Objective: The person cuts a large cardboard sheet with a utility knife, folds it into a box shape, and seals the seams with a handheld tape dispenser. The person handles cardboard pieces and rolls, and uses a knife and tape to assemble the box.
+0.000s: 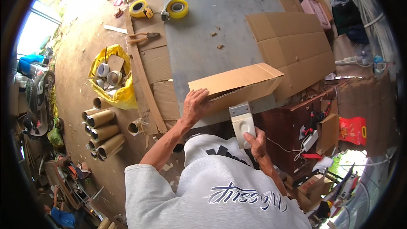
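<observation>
A long, narrow cardboard box (254, 87) lies slantwise on the near part of the grey tabletop, a dark gap showing along its front edge. My left hand (196, 105) grips its left end, fingers over the top and thumb out of sight. Just off the table's front edge, my right hand (256, 143) is closed round a cream-coloured handheld tool (241, 127) with a flat grey metal head. The head points toward the box and looks close to its front side; whether they touch I cannot tell.
Flattened cardboard (292, 46) covers the table's right side. Tape rolls (178, 9) and pliers (144, 37) lie toward the far left. A yellow bag (123, 95) and several cardboard tubes (104, 131) are on the floor at left. A white cord runs to a power strip (310, 140) at right.
</observation>
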Demonstrator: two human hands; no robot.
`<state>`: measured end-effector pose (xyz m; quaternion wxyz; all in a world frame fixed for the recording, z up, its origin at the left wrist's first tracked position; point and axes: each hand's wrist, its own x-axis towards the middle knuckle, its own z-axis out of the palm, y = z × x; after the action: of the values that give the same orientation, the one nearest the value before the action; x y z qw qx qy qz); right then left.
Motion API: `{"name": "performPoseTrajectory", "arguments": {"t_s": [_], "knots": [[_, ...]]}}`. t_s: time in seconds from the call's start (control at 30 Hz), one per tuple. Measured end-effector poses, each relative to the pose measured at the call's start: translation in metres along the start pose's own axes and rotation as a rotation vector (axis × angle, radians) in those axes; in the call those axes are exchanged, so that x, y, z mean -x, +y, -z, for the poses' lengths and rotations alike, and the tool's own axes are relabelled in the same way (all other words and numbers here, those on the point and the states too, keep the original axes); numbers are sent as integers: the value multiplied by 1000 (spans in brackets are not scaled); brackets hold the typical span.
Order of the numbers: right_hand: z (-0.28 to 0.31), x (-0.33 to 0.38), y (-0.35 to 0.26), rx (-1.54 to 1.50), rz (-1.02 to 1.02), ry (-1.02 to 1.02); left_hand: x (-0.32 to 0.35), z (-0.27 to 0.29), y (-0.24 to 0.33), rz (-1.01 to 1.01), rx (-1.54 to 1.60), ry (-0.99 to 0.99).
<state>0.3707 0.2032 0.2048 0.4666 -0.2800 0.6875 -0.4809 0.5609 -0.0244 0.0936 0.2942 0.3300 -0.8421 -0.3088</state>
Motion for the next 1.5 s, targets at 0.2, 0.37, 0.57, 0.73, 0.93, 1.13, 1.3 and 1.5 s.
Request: {"name": "performPoseTrajectory", "arguments": {"t_s": [0.2, 0.37, 0.57, 0.73, 0.93, 1.13, 1.3, 1.5], "knots": [[-31, -19, -35, 131, 31, -206, -21, 59, 26, 410, 645, -210], [-48, -26, -43, 197, 49, -238, -34, 59, 25, 670, 1124, -609], [-56, -28, -42, 243, 12, -226, -21, 46, 13, 849, 1361, -682], [-56, -26, -36, 198, -57, -233, -37, 46, 14, 750, 1094, -733], [-53, -37, -31, -109, -227, -127, -84, 38, 20, 440, 586, -627], [-35, -45, -21, -102, -233, -118, -121, 25, -1, 428, 470, -542], [-28, -58, -22, -65, -274, -120, -124, -1, -15, 431, 387, -532], [-27, -69, -2, -170, -376, -128, -114, -27, -43, 338, 283, -515]]}}
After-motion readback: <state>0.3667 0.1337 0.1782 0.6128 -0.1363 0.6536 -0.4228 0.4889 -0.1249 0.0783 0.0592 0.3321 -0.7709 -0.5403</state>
